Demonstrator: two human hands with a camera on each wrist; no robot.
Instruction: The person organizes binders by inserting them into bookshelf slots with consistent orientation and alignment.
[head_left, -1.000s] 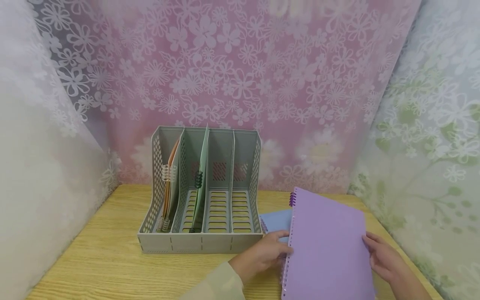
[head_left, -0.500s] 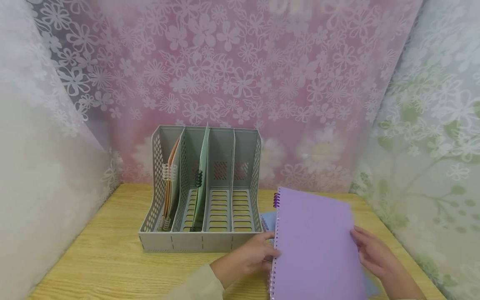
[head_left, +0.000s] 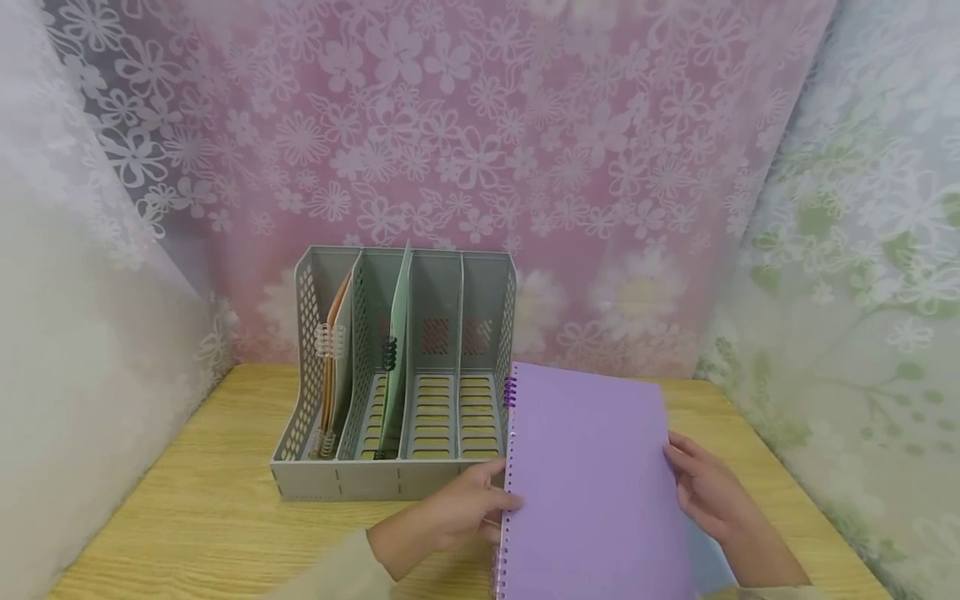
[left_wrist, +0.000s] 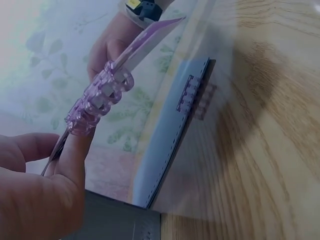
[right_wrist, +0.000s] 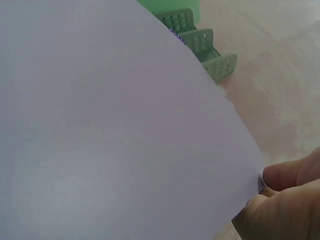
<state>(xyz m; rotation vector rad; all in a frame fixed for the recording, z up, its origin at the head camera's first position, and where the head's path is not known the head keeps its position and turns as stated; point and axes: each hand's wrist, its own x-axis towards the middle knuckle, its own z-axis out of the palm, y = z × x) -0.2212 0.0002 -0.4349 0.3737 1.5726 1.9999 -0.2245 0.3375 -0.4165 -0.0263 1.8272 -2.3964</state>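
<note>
A purple spiral notebook is held raised over the table, its coil-bound edge toward the left. My left hand pinches that bound edge between thumb and fingers; in the left wrist view the clear purple coil runs just beyond the fingertips. On the opposite edge, my right hand grips the notebook with thumb and fingers, as the right wrist view shows too. Beneath it a blue spiral notebook lies flat on the table, mostly covered in the head view.
Left of the hands stands a grey file rack with upright dividers. An orange-edged notebook leans in its leftmost slot, a green notebook in the second. The wooden table is bounded by patterned cloth.
Both hands have carried the purple notebook leftward, so its bound edge now overlaps the rack's right front corner in the head view. The blue notebook's left part is now covered.
</note>
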